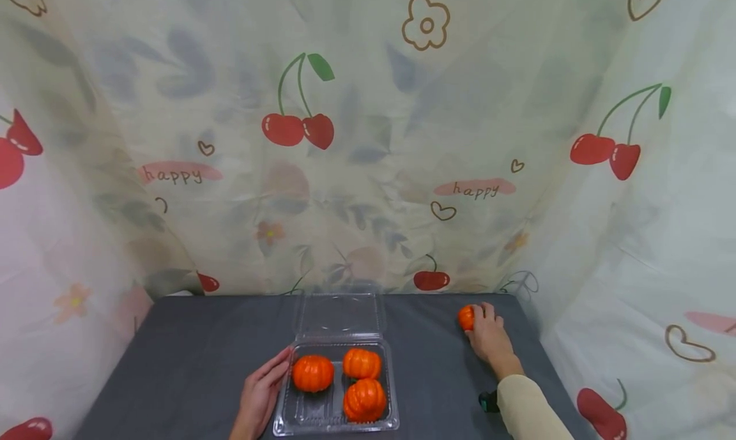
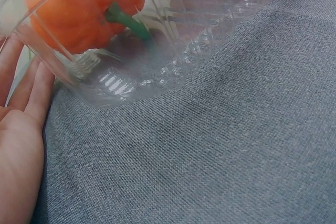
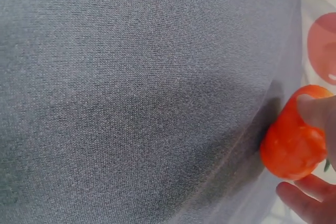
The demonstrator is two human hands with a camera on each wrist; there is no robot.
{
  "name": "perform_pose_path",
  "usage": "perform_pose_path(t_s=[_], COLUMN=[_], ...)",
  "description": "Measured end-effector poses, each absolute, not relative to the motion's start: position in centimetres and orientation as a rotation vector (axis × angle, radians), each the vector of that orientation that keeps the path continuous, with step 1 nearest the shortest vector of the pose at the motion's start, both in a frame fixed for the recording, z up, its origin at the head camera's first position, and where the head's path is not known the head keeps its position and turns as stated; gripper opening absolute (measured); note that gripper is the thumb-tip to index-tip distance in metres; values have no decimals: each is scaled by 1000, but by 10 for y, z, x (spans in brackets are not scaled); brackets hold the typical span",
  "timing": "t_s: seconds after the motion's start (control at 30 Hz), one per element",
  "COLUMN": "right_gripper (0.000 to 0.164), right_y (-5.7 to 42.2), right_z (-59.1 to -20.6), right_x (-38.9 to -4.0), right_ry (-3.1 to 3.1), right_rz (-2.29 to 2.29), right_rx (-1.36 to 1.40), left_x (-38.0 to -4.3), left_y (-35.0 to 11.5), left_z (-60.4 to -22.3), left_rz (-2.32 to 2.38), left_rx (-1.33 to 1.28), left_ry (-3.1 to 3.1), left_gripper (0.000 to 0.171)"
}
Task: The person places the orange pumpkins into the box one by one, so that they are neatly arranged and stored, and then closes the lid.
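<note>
A clear plastic clamshell box (image 1: pixel 336 421) stands on the table with its lid (image 1: pixel 340 315) laid back. Inside it are three small orange toy pumpkins: one pumpkin (image 1: pixel 313 373) on the left, an upper right pumpkin (image 1: pixel 362 363) and a lower right pumpkin (image 1: pixel 365 400). In the left wrist view, a green stem (image 2: pixel 127 20) shows on the nearest one. My left hand (image 1: pixel 261 392) rests its straight fingers along the box's left side. Far to the right, my right hand (image 1: pixel 490 338) grips another orange pumpkin (image 3: pixel 294 145), thumb and fingers around it, near the table's back edge.
A dark grey cloth (image 1: pixel 201 363) covers the table. Patterned curtains (image 1: pixel 368 223) hang behind it and at both sides, the back one close to the raised lid. A small black device (image 1: pixel 489 402) sits at the right wrist.
</note>
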State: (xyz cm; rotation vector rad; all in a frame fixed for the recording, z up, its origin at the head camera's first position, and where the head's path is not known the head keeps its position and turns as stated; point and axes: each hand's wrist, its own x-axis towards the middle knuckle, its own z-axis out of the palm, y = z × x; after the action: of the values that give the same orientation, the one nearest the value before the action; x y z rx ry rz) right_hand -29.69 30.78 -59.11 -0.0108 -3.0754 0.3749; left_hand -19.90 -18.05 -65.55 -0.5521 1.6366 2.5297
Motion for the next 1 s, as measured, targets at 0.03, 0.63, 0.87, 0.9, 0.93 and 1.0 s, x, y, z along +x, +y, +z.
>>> perform_pose_path(t_s=[0.03, 0.63, 0.87, 0.9, 0.93, 1.0], right_gripper=[60, 51, 49, 50, 51, 56], right_y=[307, 294, 292, 292, 292, 292], right_z=[-591, -583, -582, -582, -582, -582], right_x=[-296, -293, -292, -291, -291, -289], right_ry=[-3074, -3138, -3127, -3125, -3122, -3111], right_rz=[371, 369, 497, 512, 527, 557], right_rx=[-3, 77, 46, 41, 38, 31], left_x=[-199, -196, -198, -198, -198, -198], left_y=[-181, -182, -181, -180, -180, -180], left_z=[-656, -652, -655, -655, -654, -654], left_rz=[2532, 2520, 2527, 2526, 2526, 2516], left_rx=[-551, -540, -541, -541, -544, -544], left_ry=[1635, 1647, 1649, 1651, 1655, 1665], left_gripper=[66, 67, 66, 65, 64, 62])
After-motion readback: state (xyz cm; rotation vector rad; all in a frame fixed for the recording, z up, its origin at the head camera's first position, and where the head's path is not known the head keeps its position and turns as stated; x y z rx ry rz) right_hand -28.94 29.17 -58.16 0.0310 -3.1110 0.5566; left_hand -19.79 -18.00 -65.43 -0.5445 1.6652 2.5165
